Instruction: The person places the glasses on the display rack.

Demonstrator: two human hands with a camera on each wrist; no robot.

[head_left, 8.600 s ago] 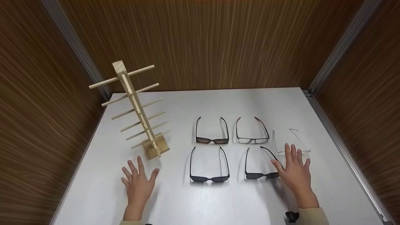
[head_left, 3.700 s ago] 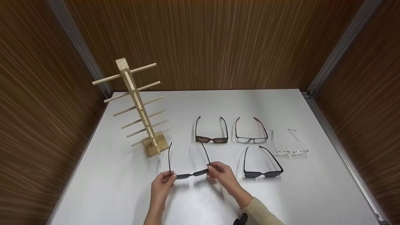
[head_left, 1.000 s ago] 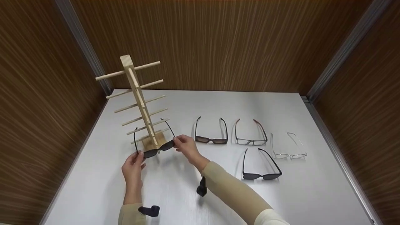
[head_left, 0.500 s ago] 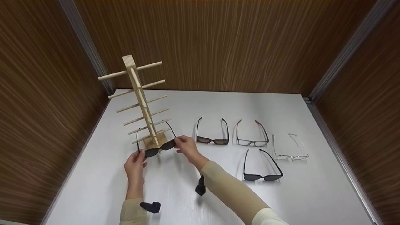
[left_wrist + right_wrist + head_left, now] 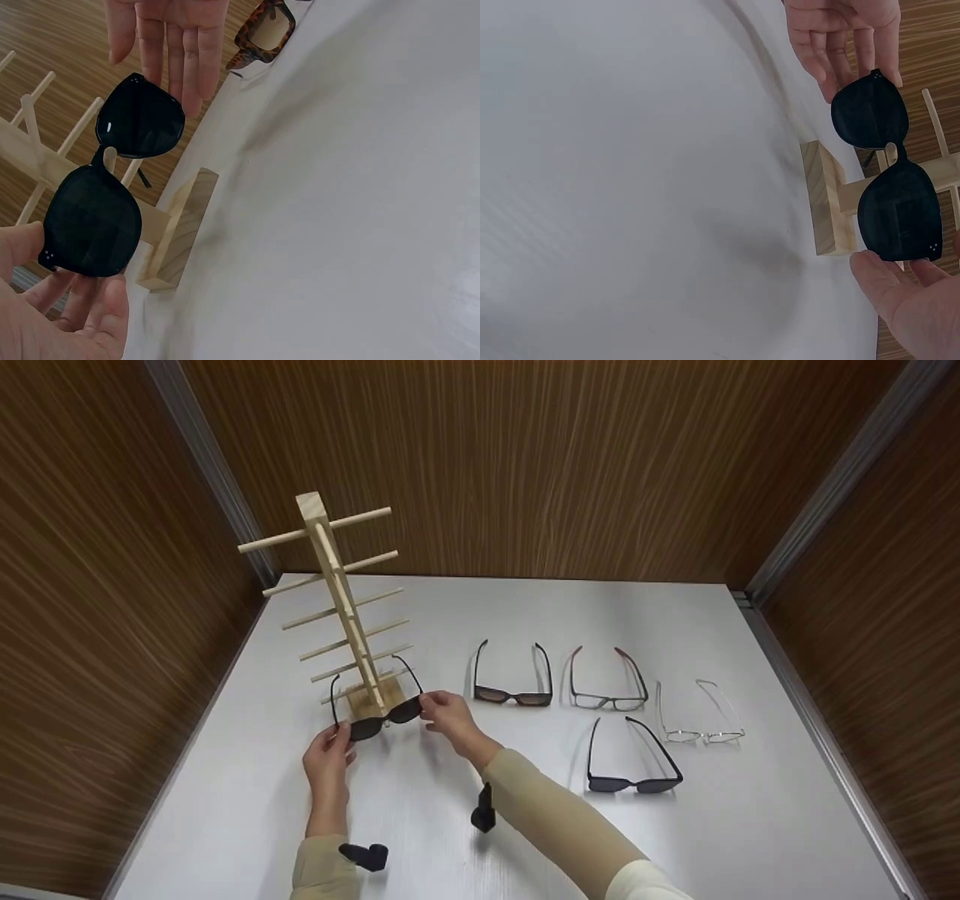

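Note:
A pair of black sunglasses (image 5: 367, 727) is held by both hands at the bottom of a wooden display rack (image 5: 346, 611). My left hand (image 5: 328, 757) pinches the left outer corner of the frame, and my right hand (image 5: 452, 722) pinches the right one. The temples are unfolded and point back past either side of the post, around the lowest crossbars. In the right wrist view the bridge of the sunglasses (image 5: 900, 210) lies against the rounded end of a short front peg (image 5: 891, 152), close above the square base (image 5: 826, 199).
Right of the rack lie tortoiseshell sunglasses (image 5: 513, 697), glasses with red temple tips (image 5: 608, 703), thin clear-framed glasses (image 5: 703, 736) and another pair of black sunglasses (image 5: 635, 785), all with temples unfolded. Several bare crossbars (image 5: 360, 517) stick out higher up the rack. Wood-grain panels (image 5: 480, 472) enclose the white table (image 5: 750, 825).
Earlier, both hands were open and apart; then they lifted the black sunglasses from the table and carried them left to the rack. Over the last second the sunglasses have moved down slightly at the lowest peg.

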